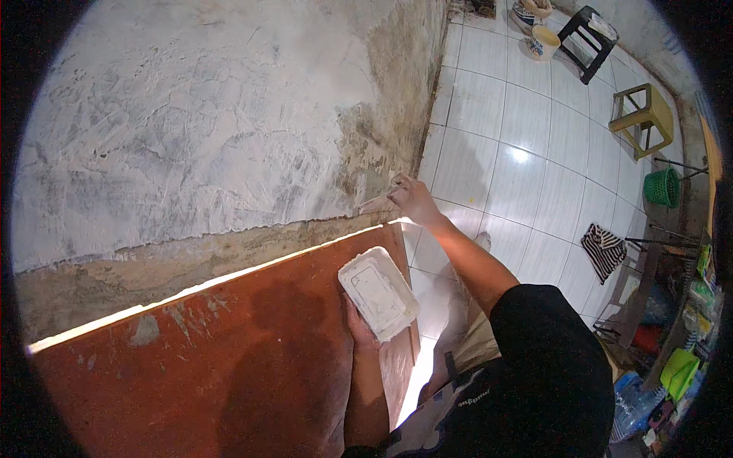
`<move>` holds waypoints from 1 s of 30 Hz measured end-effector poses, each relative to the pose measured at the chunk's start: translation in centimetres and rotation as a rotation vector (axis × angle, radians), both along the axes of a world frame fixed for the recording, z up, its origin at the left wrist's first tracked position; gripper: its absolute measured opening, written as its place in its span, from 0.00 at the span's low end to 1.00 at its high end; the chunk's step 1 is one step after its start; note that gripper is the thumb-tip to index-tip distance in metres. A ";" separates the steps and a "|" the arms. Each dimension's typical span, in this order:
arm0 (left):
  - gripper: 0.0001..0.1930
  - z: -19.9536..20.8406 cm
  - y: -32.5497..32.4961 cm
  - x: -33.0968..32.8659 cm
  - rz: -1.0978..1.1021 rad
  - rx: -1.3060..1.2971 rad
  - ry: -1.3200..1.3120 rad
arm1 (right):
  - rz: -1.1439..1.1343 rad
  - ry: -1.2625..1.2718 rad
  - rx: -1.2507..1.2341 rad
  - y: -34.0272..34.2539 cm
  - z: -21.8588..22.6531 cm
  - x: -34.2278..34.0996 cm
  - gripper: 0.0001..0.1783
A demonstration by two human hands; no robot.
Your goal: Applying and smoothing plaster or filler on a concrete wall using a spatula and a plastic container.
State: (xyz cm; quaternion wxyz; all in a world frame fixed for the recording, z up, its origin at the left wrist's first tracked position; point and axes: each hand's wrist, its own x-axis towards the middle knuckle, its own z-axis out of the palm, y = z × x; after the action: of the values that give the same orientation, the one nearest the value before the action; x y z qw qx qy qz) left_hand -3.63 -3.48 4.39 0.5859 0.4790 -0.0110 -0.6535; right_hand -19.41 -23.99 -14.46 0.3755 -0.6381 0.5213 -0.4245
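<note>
White plaster [214, 122] covers most of the wall [393, 61], its edges by the brown board [153, 389] and floor [534, 114] look unfinished, the right hand [416, 200] pinches a scraper [374, 204] near that corner, and the left hand [362, 330] grips a tub [378, 294], fingertips hidden

Black short-sleeved shirt [550, 359], pale lettering [474, 398]

The left hand [364, 334] has most fingers hidden behind the white tub [401, 311]; the right hand [417, 201] hides part of the scraper [374, 204]; the pale item [603, 27] on the black stool [585, 18] is too small to tell
</note>
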 end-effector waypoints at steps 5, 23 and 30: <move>0.32 -0.3 -0.3 -1.1 -0.028 -0.021 0.091 | 0.052 0.129 0.035 -0.6 0.6 -0.9 0.25; 0.33 -2.1 0.5 -0.4 0.031 0.033 0.078 | -0.009 0.220 -0.121 0.0 2.9 -1.2 0.08; 0.33 -2.9 1.6 -0.4 0.013 0.060 0.087 | -0.113 0.115 -0.123 1.5 3.5 -3.6 0.07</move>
State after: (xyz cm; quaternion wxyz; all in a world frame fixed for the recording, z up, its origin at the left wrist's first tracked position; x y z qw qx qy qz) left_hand -3.98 -1.91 1.49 0.5752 0.4676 0.0374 -0.6702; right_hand -23.05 -22.45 -10.91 0.2806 -0.6529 0.5499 -0.4388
